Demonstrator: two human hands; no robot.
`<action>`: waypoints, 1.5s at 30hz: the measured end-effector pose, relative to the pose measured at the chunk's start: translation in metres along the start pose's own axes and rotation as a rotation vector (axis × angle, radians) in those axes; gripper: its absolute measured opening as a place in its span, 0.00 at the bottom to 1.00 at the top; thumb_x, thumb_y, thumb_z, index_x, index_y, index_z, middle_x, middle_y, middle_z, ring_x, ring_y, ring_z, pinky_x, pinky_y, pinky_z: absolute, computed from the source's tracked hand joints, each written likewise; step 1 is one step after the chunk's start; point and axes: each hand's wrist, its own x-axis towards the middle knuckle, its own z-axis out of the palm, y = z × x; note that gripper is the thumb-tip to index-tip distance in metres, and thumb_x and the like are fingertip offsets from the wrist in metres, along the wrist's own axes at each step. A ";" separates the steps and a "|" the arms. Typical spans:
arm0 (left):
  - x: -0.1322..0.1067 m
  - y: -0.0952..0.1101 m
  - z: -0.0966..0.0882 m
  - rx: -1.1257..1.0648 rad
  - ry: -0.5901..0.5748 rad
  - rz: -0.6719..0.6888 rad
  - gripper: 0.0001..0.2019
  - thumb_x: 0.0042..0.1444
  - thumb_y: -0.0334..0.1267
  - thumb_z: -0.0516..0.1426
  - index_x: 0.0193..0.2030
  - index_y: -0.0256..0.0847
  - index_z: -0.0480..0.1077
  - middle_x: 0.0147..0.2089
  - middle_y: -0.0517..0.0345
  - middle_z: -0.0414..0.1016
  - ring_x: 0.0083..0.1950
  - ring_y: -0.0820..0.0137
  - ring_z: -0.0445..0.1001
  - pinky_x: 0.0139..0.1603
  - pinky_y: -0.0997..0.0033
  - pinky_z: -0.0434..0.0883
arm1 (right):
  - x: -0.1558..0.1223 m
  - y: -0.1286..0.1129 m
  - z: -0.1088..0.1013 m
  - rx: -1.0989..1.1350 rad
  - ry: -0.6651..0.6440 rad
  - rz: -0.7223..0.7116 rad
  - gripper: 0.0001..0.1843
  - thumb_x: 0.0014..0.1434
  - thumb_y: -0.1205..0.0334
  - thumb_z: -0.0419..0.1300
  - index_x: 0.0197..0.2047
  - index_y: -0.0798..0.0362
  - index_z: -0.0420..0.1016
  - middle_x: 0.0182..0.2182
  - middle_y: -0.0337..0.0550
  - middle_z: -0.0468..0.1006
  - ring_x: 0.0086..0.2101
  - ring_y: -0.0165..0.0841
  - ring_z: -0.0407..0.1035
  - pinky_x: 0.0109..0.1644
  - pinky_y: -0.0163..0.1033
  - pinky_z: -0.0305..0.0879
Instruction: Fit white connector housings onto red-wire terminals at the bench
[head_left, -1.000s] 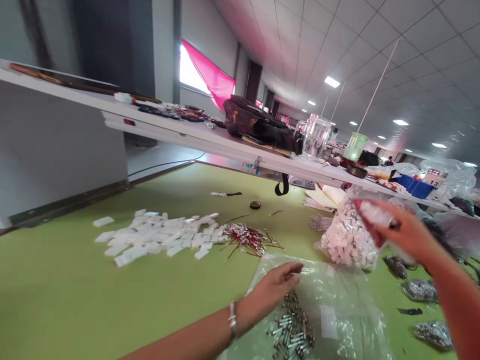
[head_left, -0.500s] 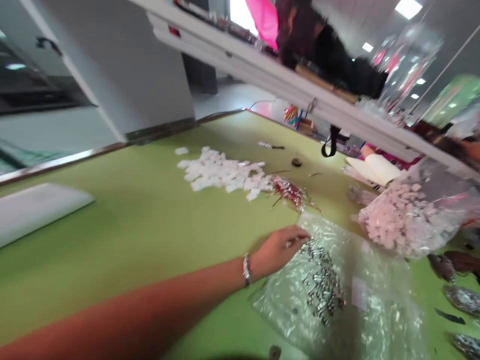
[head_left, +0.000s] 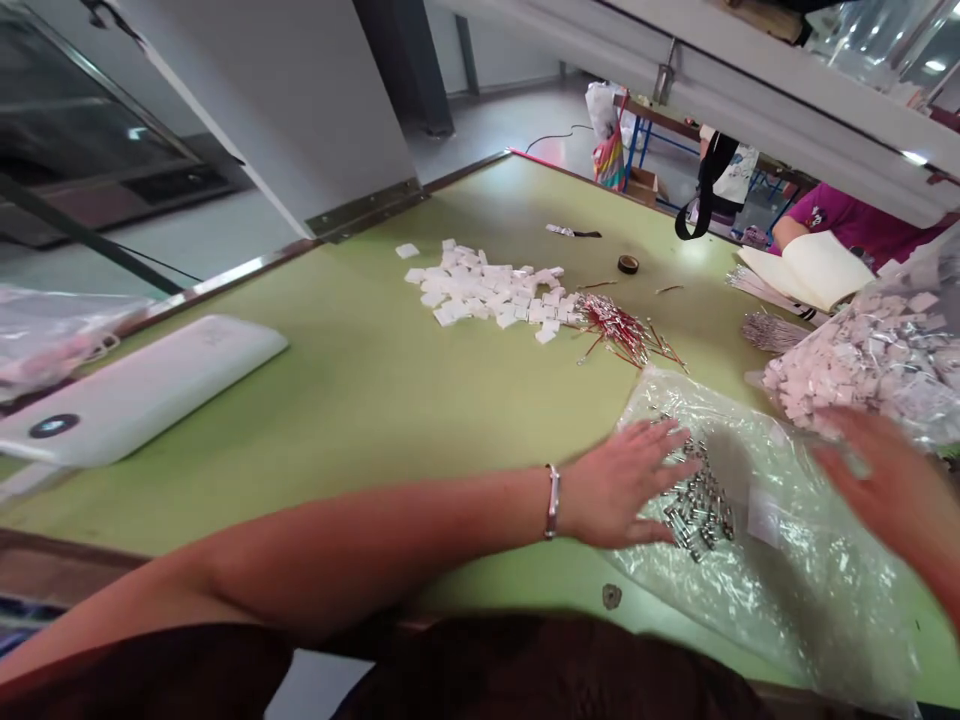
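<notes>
My left hand (head_left: 626, 487), with a bracelet on its wrist, is spread flat over a clear plastic bag (head_left: 795, 590). Its fingertips reach the edge of a pile of small shiny metal cylinders (head_left: 701, 510) lying on that bag. To the right, my right hand (head_left: 885, 480) hovers over the same plastic, its fingers stretched out and a little blurred. Just behind it stands a see-through bag of white pieces (head_left: 832, 360). Nothing shows in either hand. Beyond the left hand lie a bundle of red wires with metal ends (head_left: 615, 328) and many loose white pieces (head_left: 487, 290).
A long white case with a round logo (head_left: 165, 385) lies at the left on the green table (head_left: 360, 420). Farther back are a roll of black tape (head_left: 628, 264) and an open notebook (head_left: 814, 268). A white shelf beam (head_left: 750, 110) crosses above. Someone in a purple shirt (head_left: 862, 225) is behind.
My left hand has gone from pinched fingers at the pile's far edge to a spread hand beside it. My right hand has come into view at the right. The view has tilted down.
</notes>
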 end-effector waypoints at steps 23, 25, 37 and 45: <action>0.093 -0.028 0.037 0.316 -0.137 0.089 0.32 0.62 0.58 0.47 0.70 0.51 0.52 0.73 0.48 0.45 0.73 0.51 0.45 0.63 0.38 0.54 | 0.085 -0.002 0.061 -0.213 0.317 -0.060 0.16 0.62 0.58 0.52 0.34 0.51 0.81 0.35 0.49 0.77 0.38 0.41 0.65 0.43 0.45 0.57; 0.107 -0.037 0.036 0.383 -0.107 0.146 0.31 0.61 0.58 0.48 0.68 0.48 0.57 0.71 0.47 0.53 0.71 0.52 0.51 0.62 0.43 0.58 | 0.077 -0.007 0.075 -0.282 0.434 -0.052 0.14 0.61 0.60 0.53 0.36 0.51 0.80 0.36 0.49 0.78 0.39 0.43 0.65 0.44 0.46 0.56; 0.067 -0.043 0.009 0.494 0.147 0.355 0.23 0.64 0.53 0.50 0.54 0.40 0.73 0.59 0.50 0.71 0.56 0.63 0.70 0.53 0.66 0.68 | 0.080 -0.020 0.079 -0.251 0.544 -0.177 0.11 0.57 0.63 0.57 0.41 0.52 0.78 0.46 0.53 0.78 0.45 0.48 0.70 0.56 0.54 0.61; -0.014 -0.077 -0.033 0.404 0.292 0.069 0.16 0.65 0.44 0.51 0.48 0.38 0.74 0.53 0.47 0.74 0.55 0.61 0.70 0.56 0.61 0.68 | 0.217 -0.112 0.086 0.311 -0.030 -0.249 0.15 0.61 0.61 0.51 0.45 0.51 0.77 0.47 0.49 0.77 0.47 0.41 0.71 0.54 0.49 0.66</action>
